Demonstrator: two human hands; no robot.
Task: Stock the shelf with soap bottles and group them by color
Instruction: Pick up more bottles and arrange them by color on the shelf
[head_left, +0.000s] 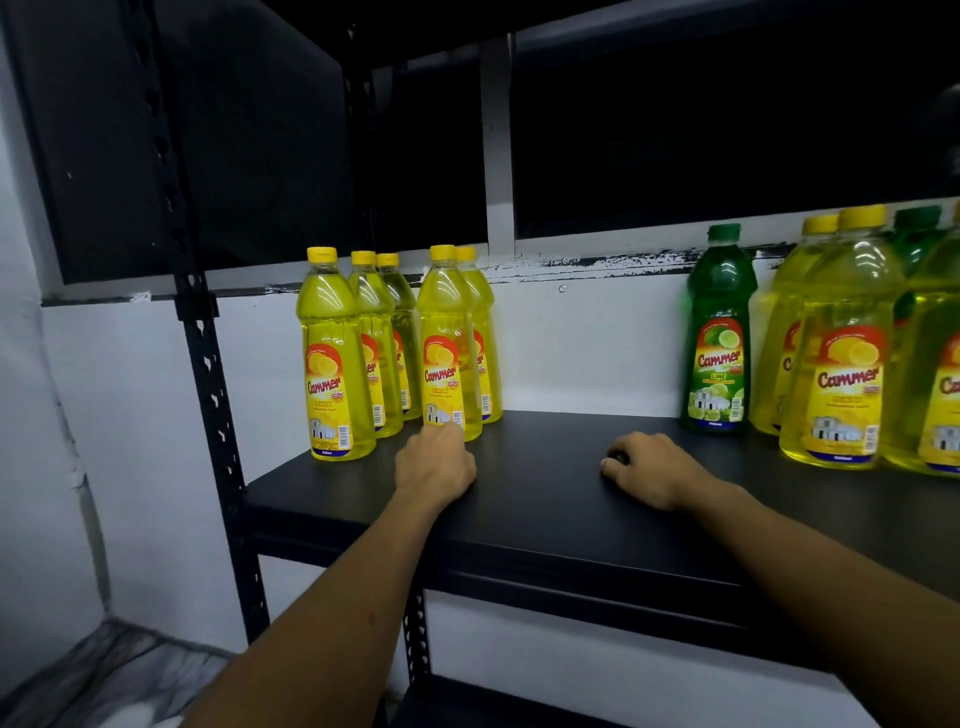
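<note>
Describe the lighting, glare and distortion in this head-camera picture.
Head view: dim overall, upper shelving nearly black; glare streaks on the yellow bottles; wide-angle stretch enlarges the right-edge bottles and bends the upright post; left hand slightly soft.

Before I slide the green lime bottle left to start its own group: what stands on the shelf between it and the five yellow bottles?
No bottles: in the head view the black shelf between the green lime bottle and the five yellow bottles is bare.

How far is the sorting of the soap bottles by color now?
Done: five yellow bottles grouped at the shelf's left. In hand: left hand touches the front yellow bottle; right hand holds nothing. Left: green bottle and yellow bottles stand mixed at the right.
</note>
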